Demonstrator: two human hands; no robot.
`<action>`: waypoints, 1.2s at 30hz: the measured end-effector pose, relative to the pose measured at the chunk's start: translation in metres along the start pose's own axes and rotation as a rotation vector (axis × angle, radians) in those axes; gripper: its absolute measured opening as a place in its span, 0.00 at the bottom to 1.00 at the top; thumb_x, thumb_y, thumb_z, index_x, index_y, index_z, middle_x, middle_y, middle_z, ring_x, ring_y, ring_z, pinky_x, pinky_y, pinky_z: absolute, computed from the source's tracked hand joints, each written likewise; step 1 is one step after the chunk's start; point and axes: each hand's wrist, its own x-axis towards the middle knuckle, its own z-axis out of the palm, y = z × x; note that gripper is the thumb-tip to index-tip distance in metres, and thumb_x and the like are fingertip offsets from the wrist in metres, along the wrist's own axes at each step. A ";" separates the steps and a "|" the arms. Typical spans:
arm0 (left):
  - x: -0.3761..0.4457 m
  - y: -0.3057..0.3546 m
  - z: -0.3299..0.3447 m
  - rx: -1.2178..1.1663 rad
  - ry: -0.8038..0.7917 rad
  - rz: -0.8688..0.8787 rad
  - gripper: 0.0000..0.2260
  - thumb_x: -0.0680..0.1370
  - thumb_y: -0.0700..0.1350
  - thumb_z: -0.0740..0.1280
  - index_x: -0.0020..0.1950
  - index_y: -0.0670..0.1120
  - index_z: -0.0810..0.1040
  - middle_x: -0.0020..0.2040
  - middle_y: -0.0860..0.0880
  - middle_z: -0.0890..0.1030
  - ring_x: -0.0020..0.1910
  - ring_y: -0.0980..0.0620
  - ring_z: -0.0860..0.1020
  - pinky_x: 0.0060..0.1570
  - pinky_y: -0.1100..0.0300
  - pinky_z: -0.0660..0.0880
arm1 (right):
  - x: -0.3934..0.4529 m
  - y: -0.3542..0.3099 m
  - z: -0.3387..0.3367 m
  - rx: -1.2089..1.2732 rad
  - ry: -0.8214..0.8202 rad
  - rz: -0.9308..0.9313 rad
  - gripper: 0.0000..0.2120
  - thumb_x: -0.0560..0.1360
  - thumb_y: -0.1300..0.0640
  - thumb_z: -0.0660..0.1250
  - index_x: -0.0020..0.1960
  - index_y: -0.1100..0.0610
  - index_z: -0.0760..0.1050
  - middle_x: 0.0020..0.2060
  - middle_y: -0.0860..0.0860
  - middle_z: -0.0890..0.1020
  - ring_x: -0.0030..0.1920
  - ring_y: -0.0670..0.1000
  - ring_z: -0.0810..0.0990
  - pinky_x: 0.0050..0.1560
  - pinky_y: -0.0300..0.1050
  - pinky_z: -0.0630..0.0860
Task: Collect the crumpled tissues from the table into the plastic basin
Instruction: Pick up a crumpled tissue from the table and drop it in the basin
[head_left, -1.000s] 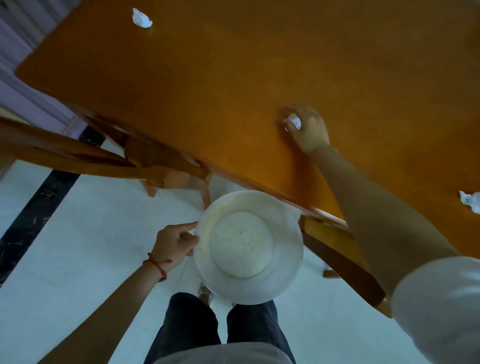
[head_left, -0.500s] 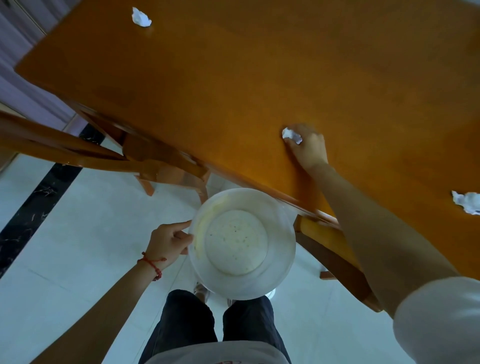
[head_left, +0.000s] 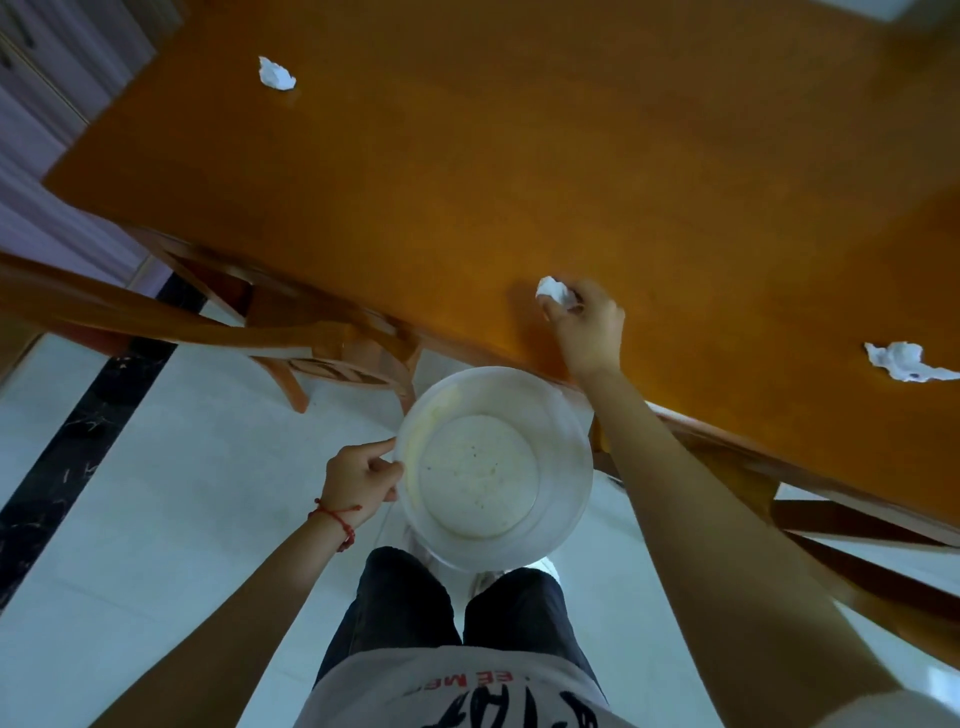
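My right hand (head_left: 589, 327) pinches a small crumpled white tissue (head_left: 553, 291) near the front edge of the orange wooden table (head_left: 467, 182). My left hand (head_left: 361, 480) grips the left rim of the round white plastic basin (head_left: 563, 415), which hangs just below the table edge, over my legs. Nothing lies inside the basin. A second crumpled tissue (head_left: 276, 74) lies at the table's far left. A third tissue (head_left: 904, 361) lies flat on the right side of the table.
A wooden chair (head_left: 234, 332) stands pushed under the table on the left, and another wooden frame (head_left: 831, 519) shows under the table at the right. The floor (head_left: 156, 519) is pale tile with a black strip at the left.
My right hand has drawn the tissue back across the table toward the front edge and the basin. The left hand keeps its grip on the basin rim.
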 end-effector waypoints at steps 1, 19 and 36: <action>0.000 0.000 -0.001 0.002 -0.006 0.003 0.18 0.72 0.35 0.65 0.60 0.46 0.77 0.22 0.54 0.78 0.26 0.60 0.78 0.34 0.70 0.78 | -0.013 -0.002 0.000 0.020 0.005 0.010 0.14 0.73 0.54 0.68 0.57 0.58 0.76 0.54 0.55 0.81 0.52 0.52 0.78 0.47 0.39 0.73; -0.017 -0.020 -0.006 -0.063 -0.038 0.017 0.18 0.73 0.34 0.66 0.62 0.41 0.74 0.37 0.42 0.79 0.37 0.46 0.77 0.32 0.70 0.77 | -0.165 0.048 0.002 -0.185 -0.257 0.087 0.22 0.73 0.52 0.67 0.65 0.55 0.69 0.65 0.53 0.73 0.67 0.53 0.69 0.66 0.49 0.67; -0.068 -0.052 -0.013 -0.088 -0.013 0.013 0.19 0.72 0.35 0.66 0.63 0.43 0.74 0.37 0.42 0.81 0.42 0.45 0.79 0.40 0.59 0.80 | -0.248 0.080 -0.025 -0.134 -0.066 0.190 0.17 0.76 0.59 0.62 0.64 0.58 0.70 0.56 0.57 0.79 0.52 0.55 0.79 0.51 0.43 0.74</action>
